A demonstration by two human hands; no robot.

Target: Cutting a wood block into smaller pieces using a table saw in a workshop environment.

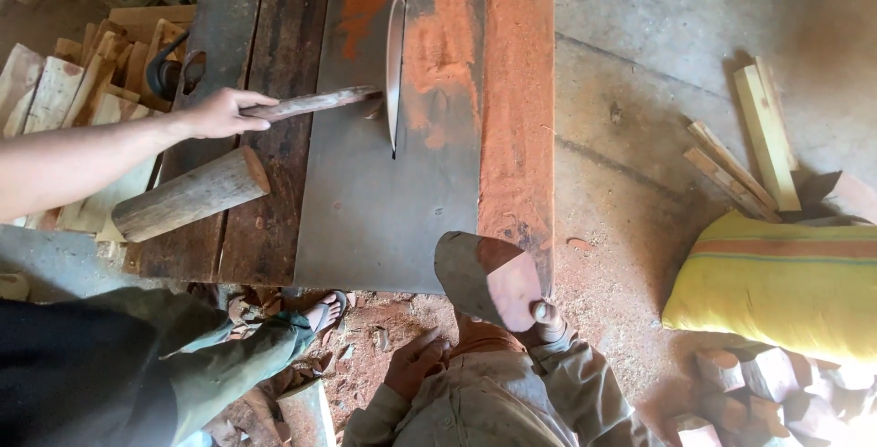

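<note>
- Our left hand (413, 362) lies nearest the lens, low in the view. Its fingers are loose and spread, flat on pale cloth, and it holds nothing.
- Our right hand (546, 317) is just to the right of it, clamped on the lower edge of a block (489, 278).
- We hold the block, a dark wedge-shaped chunk with a reddish cut face, at the near edge of the table (384, 200). It overlaps the table's front right corner.
- On the table's grey metal plate a blade (394, 63) stands upright in its slot, with red sawdust (438, 36) heaped to its right.
- A co-worker's hand (219, 114) reaches in from the left on a bare arm. It grips a stick (311, 102) whose far end meets the blade.
- A log (192, 196) lies on the dark planks just below that hand.
- The co-worker's foot (327, 312), in a sandal, stands on the floor under the table's front edge.
- Split wood (73, 82) is piled at the far left.
- A yellow sack (776, 283) lies on the floor to the right, with slats (749, 155) beyond it and cut chunks (758, 383) in front of it.
</note>
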